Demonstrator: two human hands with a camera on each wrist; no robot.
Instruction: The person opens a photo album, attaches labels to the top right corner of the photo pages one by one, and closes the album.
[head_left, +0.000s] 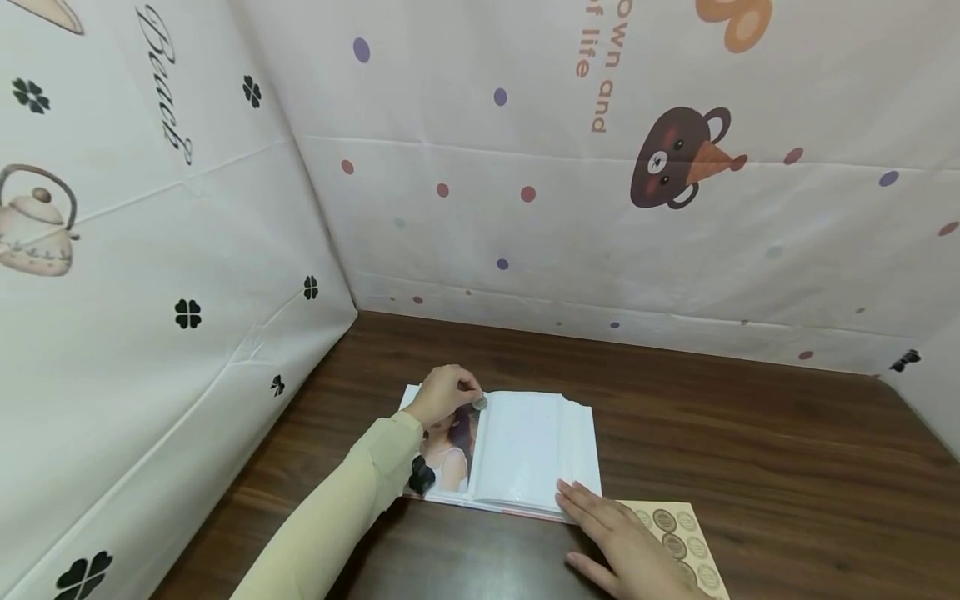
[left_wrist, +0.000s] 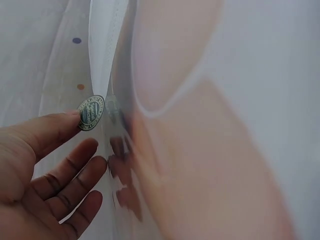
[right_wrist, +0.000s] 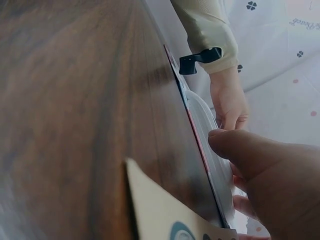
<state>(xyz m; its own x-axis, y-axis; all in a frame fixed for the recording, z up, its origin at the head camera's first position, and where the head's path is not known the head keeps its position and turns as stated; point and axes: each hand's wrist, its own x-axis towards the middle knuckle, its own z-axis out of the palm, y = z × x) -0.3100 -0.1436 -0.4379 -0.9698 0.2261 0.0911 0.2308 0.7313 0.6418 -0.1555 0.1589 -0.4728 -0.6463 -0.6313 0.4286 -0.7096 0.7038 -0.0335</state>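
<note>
A photo album (head_left: 525, 450) lies open on the table, with a photo of a person (head_left: 450, 460) in a clear sleeve on its left page. My left hand (head_left: 444, 395) is over the top of that page, near the spine. Its thumb and a finger pinch a round sticker (left_wrist: 91, 113) with dark printing, right at the sleeve's edge; the other fingers are loosely bent. On the lower right corner of the album rest the fingertips of my right hand (head_left: 626, 546), the fingers fairly straight. Partly beneath that hand is a tan sheet of round stickers (head_left: 701, 525).
The dark wood table (head_left: 750, 433) runs back to a white printed cloth (head_left: 570, 233) hanging behind it. Another printed cloth (head_left: 225, 250) closes off the left side. A black wrist mount (head_left: 422, 475) is strapped on the left sleeve.
</note>
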